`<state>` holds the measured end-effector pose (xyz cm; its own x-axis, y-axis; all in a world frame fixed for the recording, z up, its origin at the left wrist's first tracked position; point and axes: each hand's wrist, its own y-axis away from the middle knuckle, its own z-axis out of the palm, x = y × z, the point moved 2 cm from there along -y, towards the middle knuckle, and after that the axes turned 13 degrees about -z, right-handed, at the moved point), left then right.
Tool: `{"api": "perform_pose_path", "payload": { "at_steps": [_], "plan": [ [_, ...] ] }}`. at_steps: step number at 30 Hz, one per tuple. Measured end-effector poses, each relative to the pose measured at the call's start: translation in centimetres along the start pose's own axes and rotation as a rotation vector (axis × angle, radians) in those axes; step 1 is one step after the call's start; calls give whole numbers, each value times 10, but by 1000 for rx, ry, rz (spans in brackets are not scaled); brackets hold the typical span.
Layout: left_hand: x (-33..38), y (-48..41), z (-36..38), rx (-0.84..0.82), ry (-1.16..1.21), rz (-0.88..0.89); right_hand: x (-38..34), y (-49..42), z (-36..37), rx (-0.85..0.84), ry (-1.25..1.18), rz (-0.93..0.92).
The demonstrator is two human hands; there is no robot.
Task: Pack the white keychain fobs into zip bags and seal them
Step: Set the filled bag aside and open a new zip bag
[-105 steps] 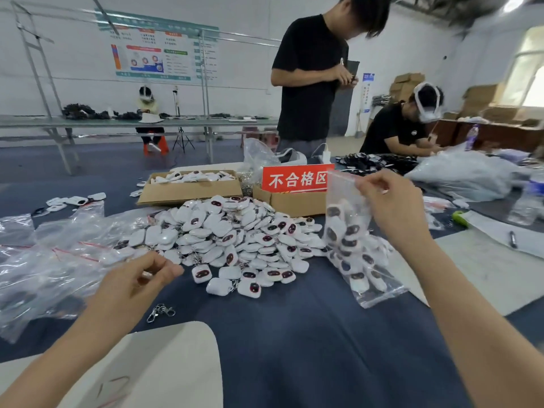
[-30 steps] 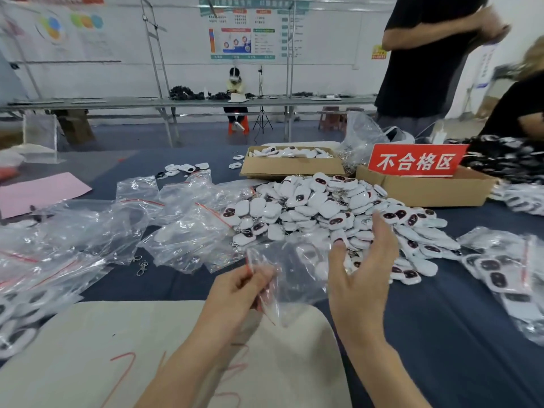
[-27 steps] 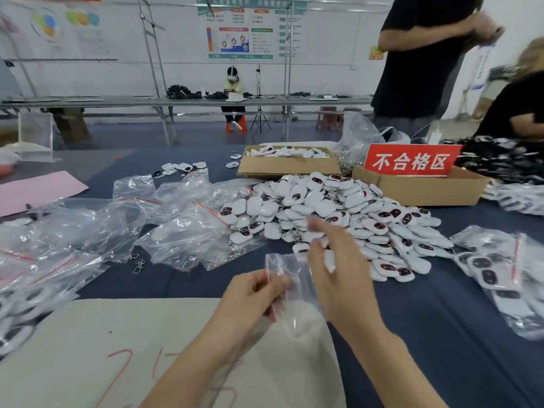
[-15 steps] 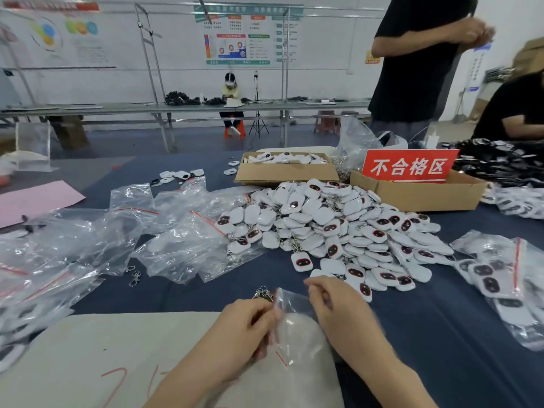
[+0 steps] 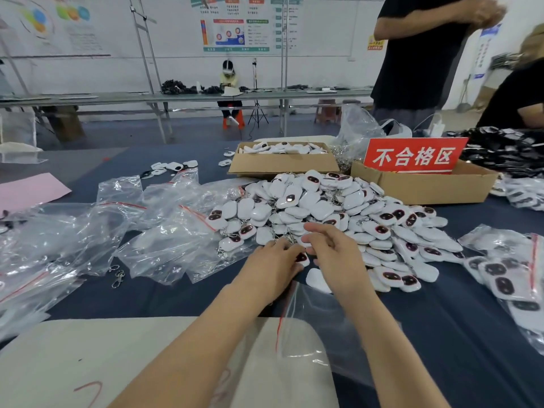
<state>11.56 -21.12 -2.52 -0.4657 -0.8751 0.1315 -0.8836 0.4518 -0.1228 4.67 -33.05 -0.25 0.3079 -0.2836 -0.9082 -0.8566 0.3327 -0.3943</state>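
Left hand (image 5: pixel 273 267) curls its fingers on a glossy white fob (image 5: pixel 302 258) with a dark oval window at the near edge of the fob pile (image 5: pixel 338 207); right hand (image 5: pixel 338 257) touches alongside, fingers bent, grasp unclear. A clear crinkly zip bag (image 5: pixel 312 328), red-striped, lies flat beneath both forearms.

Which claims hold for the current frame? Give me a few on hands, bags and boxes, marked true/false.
1. The left hand and right hand are both at the near edge of the fob pile. True.
2. A clear zip bag lies under the wrists. True.
3. The red sign stands in the box of white fobs. False: it stands in the right cardboard box; the fobs are in the left box.
4. The filled bag lies left of the pile. False: it lies to the right; empty bags lie left.
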Motion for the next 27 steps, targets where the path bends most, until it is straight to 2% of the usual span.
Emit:
{"api": "perform_pose_path", "payload": {
  "at_steps": [2, 4, 7, 11, 15, 18, 21, 23, 25, 27],
  "plan": [
    [-8, 2, -5, 48, 198, -57, 6, -1, 6, 28, 24, -28],
    [-22, 10, -8, 113, 564, -194, 12, 2, 10, 21, 44, -73],
    [-32, 30, -13, 128, 1105, -350, 19, 8, 24, -133, 62, -118],
    [-29, 52, -4, 134, 1397, -393, 21, 13, 38, -226, 17, -113],
    [-29, 59, 8, 168, 1413, -420, 26, 15, 39, -223, -35, -121],
    [-28, 58, 9, 185, 1433, -431, 25, 13, 37, -143, 52, -173],
    [-24, 59, 6, 127, 1417, -358, 19, 18, 38, -80, 411, -451],
    [-22, 61, 4, 119, 1371, -314, 18, 23, 44, -104, 577, -638],
    [-25, 61, 4, 147, 1376, -317, 19, 23, 48, -186, 541, -669],
    [-29, 60, 4, 160, 1365, -312, 21, 24, 47, -236, 416, -573]
  ]
}}
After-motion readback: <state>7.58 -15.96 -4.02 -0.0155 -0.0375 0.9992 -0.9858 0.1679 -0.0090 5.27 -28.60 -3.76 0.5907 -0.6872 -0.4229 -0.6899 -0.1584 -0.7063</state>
